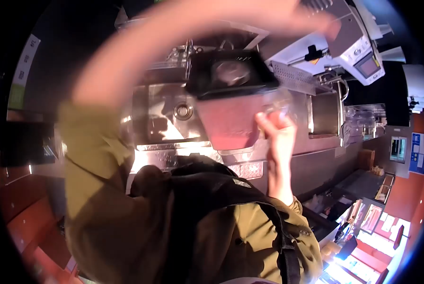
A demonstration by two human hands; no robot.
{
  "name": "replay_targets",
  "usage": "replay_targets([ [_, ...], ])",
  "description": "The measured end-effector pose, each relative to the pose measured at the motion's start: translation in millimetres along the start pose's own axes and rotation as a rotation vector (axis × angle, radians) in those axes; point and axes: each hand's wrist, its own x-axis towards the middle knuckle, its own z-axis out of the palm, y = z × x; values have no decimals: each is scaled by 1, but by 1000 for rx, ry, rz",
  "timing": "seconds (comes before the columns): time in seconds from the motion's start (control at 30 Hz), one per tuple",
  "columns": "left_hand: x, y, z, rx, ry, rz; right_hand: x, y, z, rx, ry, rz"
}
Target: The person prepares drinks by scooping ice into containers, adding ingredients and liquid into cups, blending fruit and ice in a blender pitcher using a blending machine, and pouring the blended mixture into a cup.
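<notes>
A blender jug (228, 118) with a black lid (231, 73) and pink contents is held over the counter, at the right side of the steel sink (162, 113). My right hand (280, 130) is closed on the jug's clear handle, at its right side. My left arm arcs over the top of the view, above the jug. At its end, my left hand (323, 26) is smeared by motion beside the grey and white machine (354, 47) at the upper right; its fingers cannot be made out.
Behind the jug is a tap (189, 54). A perforated metal panel (295, 78) and a smaller sink (324, 113) lie to the right, with clear containers (358, 125) beyond. A dark-topped counter (363, 182) stands farther right.
</notes>
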Motion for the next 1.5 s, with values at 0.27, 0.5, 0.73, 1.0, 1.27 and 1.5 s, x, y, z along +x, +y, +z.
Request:
replay_targets([
  [0.27, -188, 100, 188, -635, 263, -477, -63, 81, -15, -560, -100, -115],
  [0.5, -215, 4, 159, -1020, 564, -1096, -98, 63, -127, -338, 30, -20],
  [0.73, -201, -14, 385, -520, -189, -376, -99, -8, -212, -403, 227, -32],
  [1.0, -58, 161, 352, -1080, -10, -13, -37, -53, -236, -803, 67, 87],
  [1.27, -95, 121, 323, -1415, 142, -166, -15, -73, -188, -677, -112, 32],
  [1.5, -170, 55, 400, -877, 160, -357, 81, 31, -77, -1109, -463, 47],
])
